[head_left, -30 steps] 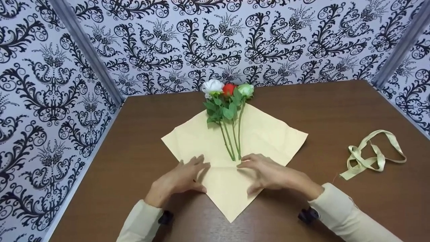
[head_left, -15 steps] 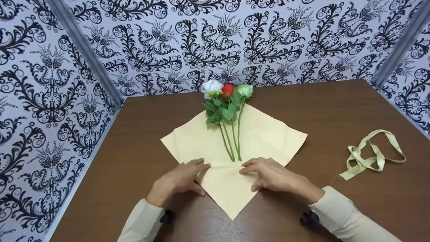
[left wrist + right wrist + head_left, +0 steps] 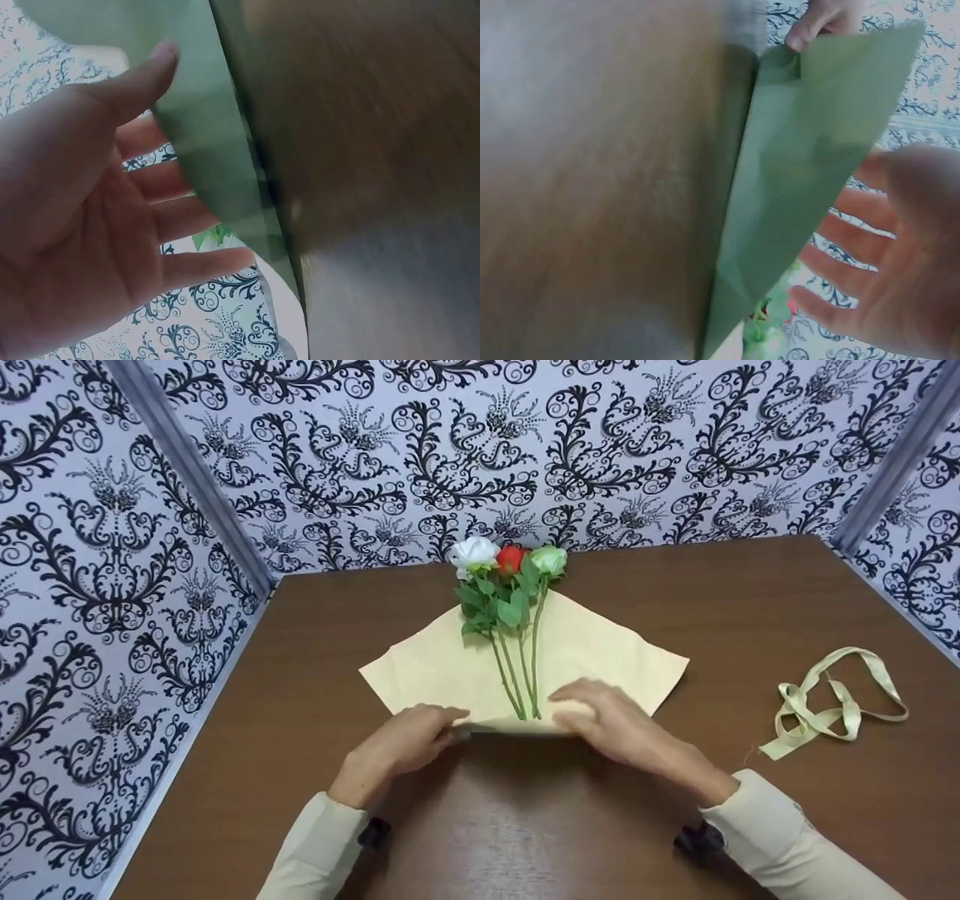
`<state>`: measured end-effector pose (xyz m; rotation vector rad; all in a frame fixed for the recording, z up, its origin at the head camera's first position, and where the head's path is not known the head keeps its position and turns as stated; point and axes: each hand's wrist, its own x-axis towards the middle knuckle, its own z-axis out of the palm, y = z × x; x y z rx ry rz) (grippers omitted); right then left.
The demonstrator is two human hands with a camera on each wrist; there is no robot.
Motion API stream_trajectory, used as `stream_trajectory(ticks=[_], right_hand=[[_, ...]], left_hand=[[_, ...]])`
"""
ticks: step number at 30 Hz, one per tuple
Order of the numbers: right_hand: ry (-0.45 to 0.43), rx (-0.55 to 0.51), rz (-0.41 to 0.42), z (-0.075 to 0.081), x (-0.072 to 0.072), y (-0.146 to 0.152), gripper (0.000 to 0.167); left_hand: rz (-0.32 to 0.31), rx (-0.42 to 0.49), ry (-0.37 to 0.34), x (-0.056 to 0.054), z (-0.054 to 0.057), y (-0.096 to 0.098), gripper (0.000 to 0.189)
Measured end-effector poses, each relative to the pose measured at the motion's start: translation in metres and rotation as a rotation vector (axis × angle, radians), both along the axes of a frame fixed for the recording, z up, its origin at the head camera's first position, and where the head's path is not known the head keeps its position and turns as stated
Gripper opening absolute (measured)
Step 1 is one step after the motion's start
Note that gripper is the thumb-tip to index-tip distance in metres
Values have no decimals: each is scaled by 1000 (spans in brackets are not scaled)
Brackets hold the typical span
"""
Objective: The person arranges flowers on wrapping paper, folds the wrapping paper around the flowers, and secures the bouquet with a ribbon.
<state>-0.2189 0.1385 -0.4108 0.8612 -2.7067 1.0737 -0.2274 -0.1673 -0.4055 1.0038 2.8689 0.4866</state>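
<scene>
A cream sheet of wrapping paper (image 3: 442, 679) lies on the table, its near corner lifted and turned up toward the stems. Across it lie several long-stemmed flowers: a white bloom (image 3: 475, 555), a red bloom (image 3: 511, 559) and a pale green bloom (image 3: 549, 561). My left hand (image 3: 409, 739) pinches the raised flap at its left, the thumb (image 3: 154, 79) in front and the fingers behind. My right hand (image 3: 619, 724), blurred, is at the flap's right; in the right wrist view its fingers (image 3: 847, 232) extend fairly straight behind the greenish-looking flap (image 3: 802, 150).
A loose, looped cream ribbon (image 3: 832, 709) lies on the right of the brown table (image 3: 315, 660). Patterned walls (image 3: 480, 457) stand behind and to the left. Dark devices (image 3: 699, 840) sit at both wrists.
The near corner of the paper, flat and pointing toward me before, is turned up and away. Both hands have moved a little forward with it. The flowers and ribbon stay put.
</scene>
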Motion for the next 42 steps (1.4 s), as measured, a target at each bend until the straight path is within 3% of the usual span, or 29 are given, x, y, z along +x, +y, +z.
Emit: stream_trajectory(ticks=[2,5,8,11,15,18,23,28,32,38,42], right_hand=[[50,-89,-73,4,-2,-1,22],[149,-209,-161,7,-5,-4,15],[251,-293,-195,8,-6,-8,14],[326,-301,-173,6,-8,-14,16],[339,-224,-133,0,-12,-21,27],[278,-134,-133,-4,-16,-27,40],[51,39,-160,-6,-23,-39,77],[-112,195,-189,-6,-34,-56,108],[-186,262,-194,-11,-41,-67,119],[-306,319,-199,-15,-48,-64,124],[-340,347,-197,-15,-51,-62,126]], left_hand=[[56,6,30,-2,1,2,12],[161,31,54,-9,3,7,20],[258,39,36,-18,4,12,25],[345,20,18,-28,3,16,22],[413,-3,-24,-39,-1,21,59],[414,-14,-66,-45,-3,23,70],[379,-4,-155,-49,-7,24,86],[396,-17,-246,-55,-12,22,101],[410,-81,-309,-58,-13,21,107],[380,-191,-352,-57,-3,8,107],[419,-260,-385,-57,2,-5,110]])
